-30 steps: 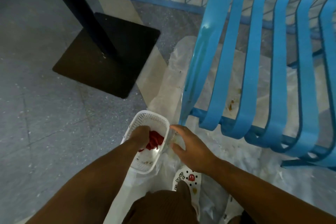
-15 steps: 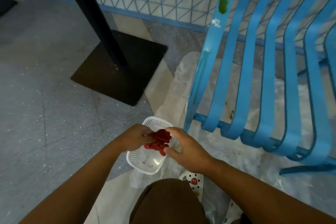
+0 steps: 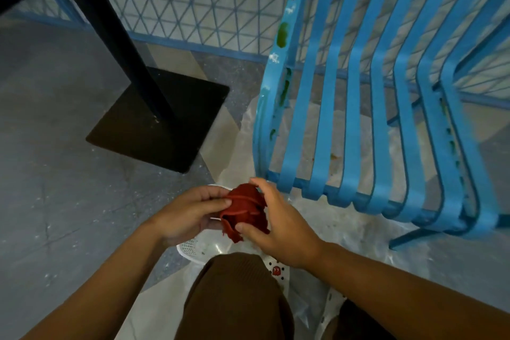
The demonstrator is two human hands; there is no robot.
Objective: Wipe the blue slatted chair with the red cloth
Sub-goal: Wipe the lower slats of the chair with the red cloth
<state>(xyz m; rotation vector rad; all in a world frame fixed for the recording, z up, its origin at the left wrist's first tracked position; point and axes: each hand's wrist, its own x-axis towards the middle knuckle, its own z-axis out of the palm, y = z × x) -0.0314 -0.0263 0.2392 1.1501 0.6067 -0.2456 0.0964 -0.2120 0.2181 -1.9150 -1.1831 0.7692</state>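
The red cloth (image 3: 244, 208) is bunched up between both hands, low in the middle of the view. My left hand (image 3: 187, 212) grips its left side with curled fingers, and my right hand (image 3: 278, 226) pinches its right side. The blue slatted chair (image 3: 356, 107) stands just beyond and to the right, its front edge close to my right hand. Green and white smears mark its leftmost slat (image 3: 283, 33), and brown specks show under the seat.
A white mesh basket (image 3: 193, 247) sits on the floor beneath my hands. Clear plastic sheeting (image 3: 345, 232) covers the floor under the chair. A black table post with a square base (image 3: 162, 119) stands to the left. A blue wire fence (image 3: 193, 0) runs behind.
My left hand lifted the red cloth out of the basket, my right hand joined it, and both now hold the cloth higher, nearer the chair's front edge.
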